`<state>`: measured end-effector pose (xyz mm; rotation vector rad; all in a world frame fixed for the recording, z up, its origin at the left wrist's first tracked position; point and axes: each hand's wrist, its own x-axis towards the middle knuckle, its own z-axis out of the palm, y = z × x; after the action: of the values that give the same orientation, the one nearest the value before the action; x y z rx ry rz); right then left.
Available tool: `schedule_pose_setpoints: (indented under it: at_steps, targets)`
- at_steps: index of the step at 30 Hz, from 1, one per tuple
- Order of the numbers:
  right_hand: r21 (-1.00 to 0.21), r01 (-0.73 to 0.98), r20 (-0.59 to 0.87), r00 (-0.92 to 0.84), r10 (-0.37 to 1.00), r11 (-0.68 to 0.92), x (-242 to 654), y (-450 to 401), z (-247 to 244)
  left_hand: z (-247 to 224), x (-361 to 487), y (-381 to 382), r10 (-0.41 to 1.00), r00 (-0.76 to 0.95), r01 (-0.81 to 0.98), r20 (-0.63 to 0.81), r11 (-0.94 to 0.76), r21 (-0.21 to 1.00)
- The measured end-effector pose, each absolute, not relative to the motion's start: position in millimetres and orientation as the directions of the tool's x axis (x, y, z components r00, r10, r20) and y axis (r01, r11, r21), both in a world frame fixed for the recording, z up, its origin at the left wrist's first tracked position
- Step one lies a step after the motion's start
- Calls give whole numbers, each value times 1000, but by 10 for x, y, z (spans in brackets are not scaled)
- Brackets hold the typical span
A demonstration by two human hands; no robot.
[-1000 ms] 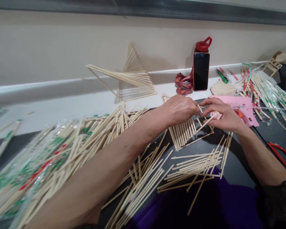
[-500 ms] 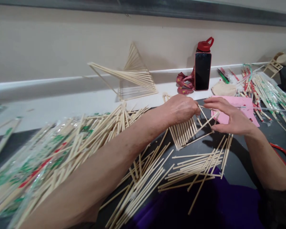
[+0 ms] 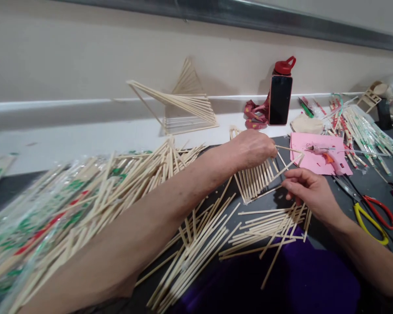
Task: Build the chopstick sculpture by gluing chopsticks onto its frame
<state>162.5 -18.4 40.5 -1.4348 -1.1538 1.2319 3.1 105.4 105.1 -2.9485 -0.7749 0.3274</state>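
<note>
A partly built stick frame (image 3: 253,183) stands on the dark table, its parallel sticks slanting up beneath my left hand (image 3: 253,150). That hand is closed around the frame's upper part, and its fingertips hide the exact grip. My right hand (image 3: 299,185) is at the frame's right corner, fingers pinched together at the end of a stick. Loose cut sticks (image 3: 265,226) lie crossed in front of the frame. A larger pile of sticks (image 3: 163,170) spreads under and beyond my left forearm.
A finished-looking twisted stick model (image 3: 190,107) stands against the wall. A phone (image 3: 280,100) leans on a red-capped bottle (image 3: 283,66). A glue gun (image 3: 325,155) rests on pink paper (image 3: 301,139). Yellow-handled scissors (image 3: 370,226) and red-handled ones (image 3: 384,211) lie at right, near wrapped chopsticks (image 3: 363,131).
My right hand has moved down from the frame's upper right to its lower right corner, and its spread fingers have closed. The glue gun and scissors now show. My left hand stays on the frame.
</note>
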Motion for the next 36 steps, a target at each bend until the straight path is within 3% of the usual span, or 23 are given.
schedule_pose_setpoints:
  at_steps: [8, 23, 36]
  targets:
    - [-993, -92, -95, 172, 981, -80, 1389, -99, 200, 973, 9, 1107, 476, 869, 467, -134, -879, -98]
    - [-997, 60, -27, 243, 970, -43, 1372, -79, 153, 946, -5, 1114, 459, 882, 447, -112, -887, -114]
    - [-999, 19, -24, 193, 981, -28, 1364, -74, 150, 979, -9, 1088, 473, 871, 457, -136, -880, -133]
